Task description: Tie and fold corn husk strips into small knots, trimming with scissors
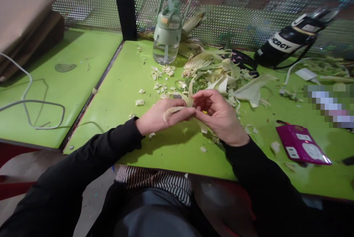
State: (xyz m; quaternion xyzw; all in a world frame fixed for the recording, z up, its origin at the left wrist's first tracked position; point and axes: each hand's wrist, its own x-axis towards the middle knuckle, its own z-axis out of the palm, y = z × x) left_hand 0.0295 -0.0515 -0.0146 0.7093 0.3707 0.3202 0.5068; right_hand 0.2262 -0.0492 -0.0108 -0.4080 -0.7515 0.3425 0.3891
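Pale corn husk strips (190, 89) stick up between my two hands over the green table. My left hand (163, 113) is closed round them, and one strip curls back over its thumb side. The fingers of my right hand (219, 117) are bent in against the same husk piece, thumb and fingertips meeting near my left fingertips. Its exact shape inside the fingers is partly hidden. Just beyond the hands lies a heap of loose corn husks (218, 69), with small torn husk bits (140, 102) scattered to the left.
A pale green water bottle (166, 38) stands at the back beside a black upright block (126, 16). Against the mesh leans a black bottle (284, 43). A purple pouch (301, 143) lies at right. Left are brown paper bags (24, 19) and a white cable (44, 101).
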